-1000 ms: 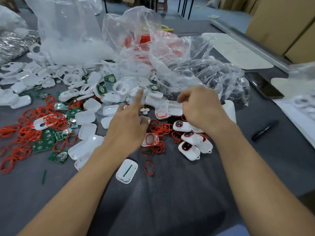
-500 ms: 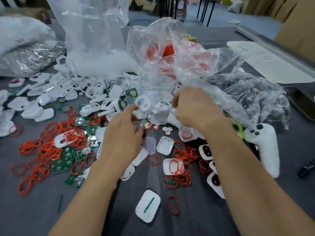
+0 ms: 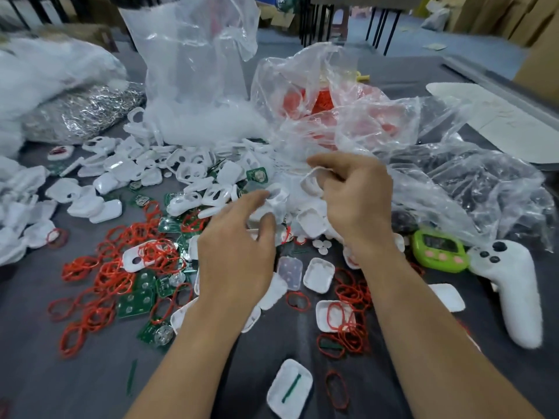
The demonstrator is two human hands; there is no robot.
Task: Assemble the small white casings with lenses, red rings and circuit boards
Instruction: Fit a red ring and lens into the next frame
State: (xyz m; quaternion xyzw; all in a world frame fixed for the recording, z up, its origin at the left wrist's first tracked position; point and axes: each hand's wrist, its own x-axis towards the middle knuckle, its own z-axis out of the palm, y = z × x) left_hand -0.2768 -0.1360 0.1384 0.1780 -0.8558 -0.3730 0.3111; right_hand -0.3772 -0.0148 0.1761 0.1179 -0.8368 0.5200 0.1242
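Head view looks down on a grey surface [image 3: 211, 388] littered with parts. At the middle, the right hand [image 3: 360, 204] has its fingers [image 3: 332, 161] curled, pinching a white casing [image 3: 311, 182] just above the heap. The left hand [image 3: 239, 255] reaches beside it, its fingers [image 3: 251, 201] loosely bent on either side of a holed casing [image 3: 278, 195]; blur hides whether they actually grip it. Red rings [image 3: 115, 273] and green circuit boards [image 3: 133, 300] lie scattered to the left, more loose casings [image 3: 102, 207] behind them. Crumpled clear bags [image 3: 348, 116] stand beyond the hands. A green timer [image 3: 438, 249] and a white controller [image 3: 514, 291] lie to the right.
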